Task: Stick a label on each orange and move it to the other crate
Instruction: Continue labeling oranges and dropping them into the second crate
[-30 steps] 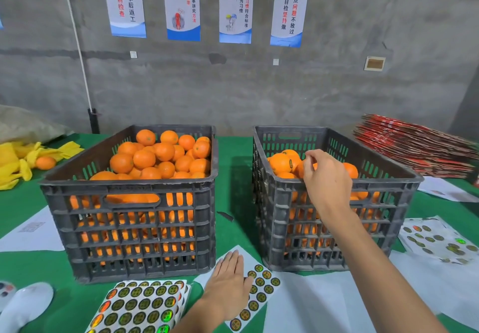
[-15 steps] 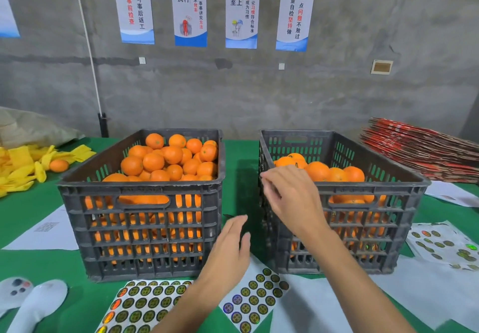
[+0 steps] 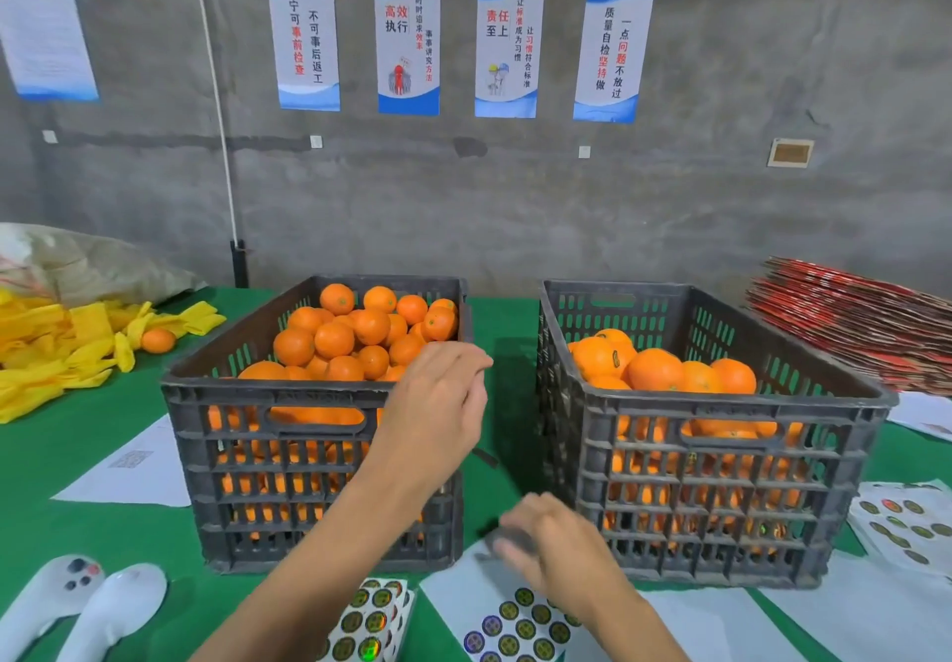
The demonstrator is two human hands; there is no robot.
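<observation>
Reaching over the left crate, the left hand hangs loosely curled, empty. The right hand hovers above the label sheet at the table's near edge; its grip is blurred. Oranges look firm, round, cuppable from above. The right crate holds labelled ones.

Four blue-and-white posters on the grey wall carry vertical Chinese text: first poster reads 宁可事前检查 不可事后返工; second poster is headed 高效执行; third poster 责任至上; fourth poster 一点问题不放过 质量自检坚持做. A fifth poster at far left is too blurred to read, as is the print on the sticker sheet.
</observation>
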